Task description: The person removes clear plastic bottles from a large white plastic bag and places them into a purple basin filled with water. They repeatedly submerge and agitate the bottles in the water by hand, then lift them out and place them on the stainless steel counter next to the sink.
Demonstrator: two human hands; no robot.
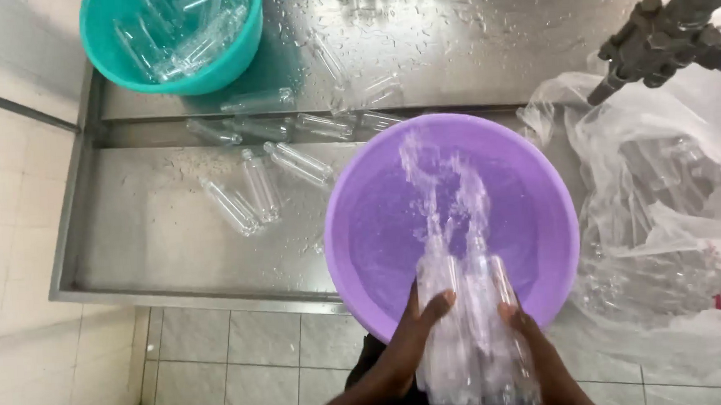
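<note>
Filling most of the frame is the wet steel sink counter (171,239), stepped into an upper and a lower level and beaded with water. At centre sits the big purple basin (361,219) with water in it, jutting over the counter's front edge, and along the right edge slumps a large clear plastic bag (669,209) with what look like more bottles inside, a metal tap fitting (659,38) hanging above it. In the upper left, a teal basin (173,72) is already packed with clear bottles, so by the look of it a good share is rinsed. Loose bottles (263,179) lie scattered on the counter left of centre. Now the action, bottom centre: the left hand (411,345) and right hand (537,354) press in from either side on a bundle of clear plastic bottles (468,321), fingers held together and laid flat against it, necks tipped toward the purple basin, water spurting out in two streams. This handful is mid-emptying; judging by the full bag, plenty remains.
</note>
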